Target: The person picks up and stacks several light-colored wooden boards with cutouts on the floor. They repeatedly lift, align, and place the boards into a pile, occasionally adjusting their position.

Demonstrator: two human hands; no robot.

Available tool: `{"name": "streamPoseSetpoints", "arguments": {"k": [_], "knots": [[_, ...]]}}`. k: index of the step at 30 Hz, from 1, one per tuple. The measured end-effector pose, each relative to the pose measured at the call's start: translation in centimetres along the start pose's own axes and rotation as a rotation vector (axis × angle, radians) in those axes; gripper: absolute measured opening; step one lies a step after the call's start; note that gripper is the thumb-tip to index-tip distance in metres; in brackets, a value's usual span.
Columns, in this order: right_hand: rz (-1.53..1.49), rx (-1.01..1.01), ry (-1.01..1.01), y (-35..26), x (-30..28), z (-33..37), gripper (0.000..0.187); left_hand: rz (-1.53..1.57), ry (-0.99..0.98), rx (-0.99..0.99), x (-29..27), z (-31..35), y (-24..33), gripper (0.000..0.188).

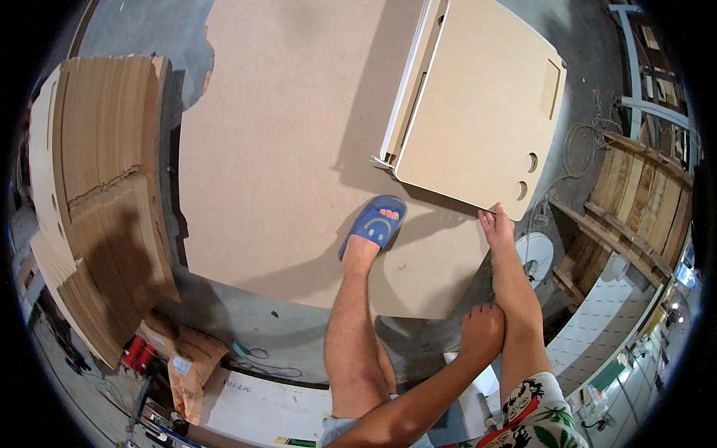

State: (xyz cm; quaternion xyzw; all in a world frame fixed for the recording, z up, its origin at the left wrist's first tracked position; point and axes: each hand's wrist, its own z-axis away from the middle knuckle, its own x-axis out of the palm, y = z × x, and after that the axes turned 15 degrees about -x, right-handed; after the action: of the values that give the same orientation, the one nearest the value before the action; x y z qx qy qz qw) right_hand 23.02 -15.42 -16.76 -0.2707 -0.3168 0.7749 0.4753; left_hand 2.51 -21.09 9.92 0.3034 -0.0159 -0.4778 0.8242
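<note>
The beige panel with cutouts (470,104) is located at upper right, over the large brown board (261,187). Its near edge is touched by fingers of the right hand (497,228); whether it is gripped cannot be told. The left hand (484,330) is clenched beside the right forearm (518,302).

Tan board (470,104), rounded corners, two round cutouts, above a larger brown sheet (276,164)
</note>
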Motion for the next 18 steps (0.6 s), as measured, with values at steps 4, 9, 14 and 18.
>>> {"name": "streamPoseSetpoints", "arguments": {"k": [4,9,14,18], "knots": [[-0.176,0.088,-0.008,-0.4,-0.8,-0.9,0.037,0.046,0.015,0.029,-0.2,0.2,-0.4,0.013],[-0.147,0.03,-0.066,-0.8,2.0,1.4,0.038,0.042,0.022,0.016,0.1,0.1,-0.6,0.014],[-0.122,0.038,-0.078,-0.6,1.9,1.0,0.035,0.067,0.017,0.004,0.2,-0.1,-0.6,0.017],[-0.086,0.028,-0.126,-0.3,1.4,0.5,0.036,0.059,0.015,0.001,-0.1,-0.5,-0.6,0.019]]}}
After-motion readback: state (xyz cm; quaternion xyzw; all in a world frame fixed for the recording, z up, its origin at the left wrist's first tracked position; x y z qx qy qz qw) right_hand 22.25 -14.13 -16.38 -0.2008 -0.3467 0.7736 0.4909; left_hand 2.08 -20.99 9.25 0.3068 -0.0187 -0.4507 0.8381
